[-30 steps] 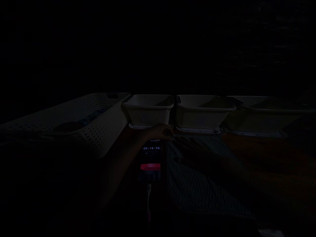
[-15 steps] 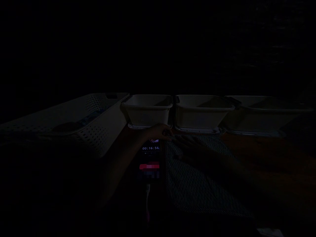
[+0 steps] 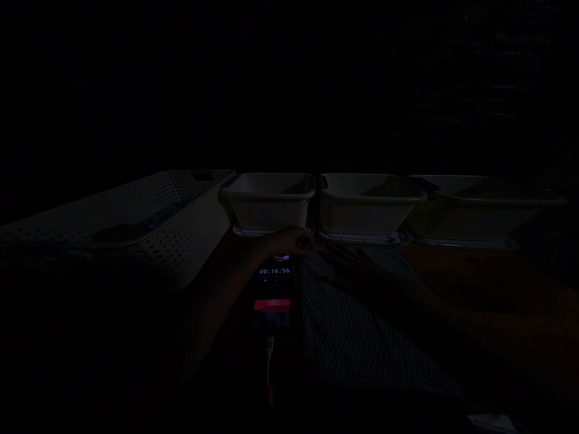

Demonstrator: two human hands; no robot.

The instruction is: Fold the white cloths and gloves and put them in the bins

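The view is very dark. A dark patterned cloth (image 3: 348, 343) lies on the table, with faint creases across it. My left hand (image 3: 294, 240) is at the cloth's far left corner, its thumb and fingers pinched together there on the edge. Spread over the far part of the cloth is my right hand (image 3: 350, 265), palm down with fingers stretched flat. Beside the cloth on the left lies a lit phone (image 3: 274, 289) showing a running time; my left forearm passes along its left side.
A white perforated basket (image 3: 203, 229) with dim contents stands at left. Along the back are three pale bins, the left bin (image 3: 271, 208), the middle bin (image 3: 368, 211) and the right bin (image 3: 470, 220). A white cable (image 3: 269, 355) leads from the phone. A pale object (image 3: 491, 422) shows bottom right.
My right hand has shifted slightly on the cloth, its thumb a little farther from me. The cloth under it looks somewhat flatter. My left hand stays at the corner.
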